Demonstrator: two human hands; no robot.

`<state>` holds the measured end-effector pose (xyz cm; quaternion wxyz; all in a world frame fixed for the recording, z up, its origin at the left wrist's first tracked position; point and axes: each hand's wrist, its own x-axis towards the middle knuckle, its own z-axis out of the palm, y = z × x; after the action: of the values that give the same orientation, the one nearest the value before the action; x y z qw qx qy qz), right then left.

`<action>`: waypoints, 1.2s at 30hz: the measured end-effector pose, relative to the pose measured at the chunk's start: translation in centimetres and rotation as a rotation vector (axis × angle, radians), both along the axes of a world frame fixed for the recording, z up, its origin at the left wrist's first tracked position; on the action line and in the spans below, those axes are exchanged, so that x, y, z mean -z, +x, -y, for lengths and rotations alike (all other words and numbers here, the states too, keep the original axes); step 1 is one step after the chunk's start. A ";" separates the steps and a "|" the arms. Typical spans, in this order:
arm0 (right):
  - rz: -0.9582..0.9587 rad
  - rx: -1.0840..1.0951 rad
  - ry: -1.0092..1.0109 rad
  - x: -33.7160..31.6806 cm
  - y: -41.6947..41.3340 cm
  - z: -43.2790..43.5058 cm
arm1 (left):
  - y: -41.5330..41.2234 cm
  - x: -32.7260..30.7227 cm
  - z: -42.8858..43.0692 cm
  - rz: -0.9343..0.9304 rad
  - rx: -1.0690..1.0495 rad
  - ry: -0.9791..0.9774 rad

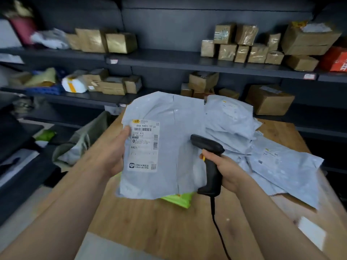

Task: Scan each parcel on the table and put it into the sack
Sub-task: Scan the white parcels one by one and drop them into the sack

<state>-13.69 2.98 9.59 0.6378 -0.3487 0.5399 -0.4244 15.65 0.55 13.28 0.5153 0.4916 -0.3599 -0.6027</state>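
My left hand (114,152) grips the left edge of a grey plastic parcel (174,147), holding it upright above the table with its white shipping label (144,145) facing me. My right hand (225,169) grips a black handheld barcode scanner (210,162), whose head points left toward the label. A pile of several more grey parcels (244,132) lies on the wooden table (169,222) to the right. A lime-green parcel (178,199) shows beneath the held one. The grey-green sack (82,141) stands open off the table's left edge, with a grey parcel inside.
Dark shelves (169,61) behind the table carry many cardboard boxes (242,45) and packets. The scanner's black cable (217,228) trails down over the near table edge. A white slip (311,231) lies at the table's near right. Dark furniture stands at the left.
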 end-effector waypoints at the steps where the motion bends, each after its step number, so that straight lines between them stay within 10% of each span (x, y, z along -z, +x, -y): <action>1: -0.016 -0.020 -0.016 -0.2 2.7 0.0 | 2.6 -0.1 -0.7 0.016 -0.056 -0.003; 18: -0.101 -0.283 -0.046 -0.1 45.5 3.9 | 42.0 4.3 -6.1 0.750 -0.420 0.251; 36: -0.171 -0.209 0.191 9.3 67.5 24.6 | 64.2 12.0 16.7 0.650 -0.311 0.383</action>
<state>53.83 -21.58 0.28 0.6604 -0.3758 0.5909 -0.2712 79.82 -16.17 1.27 0.3589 0.7922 -0.3063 -0.3871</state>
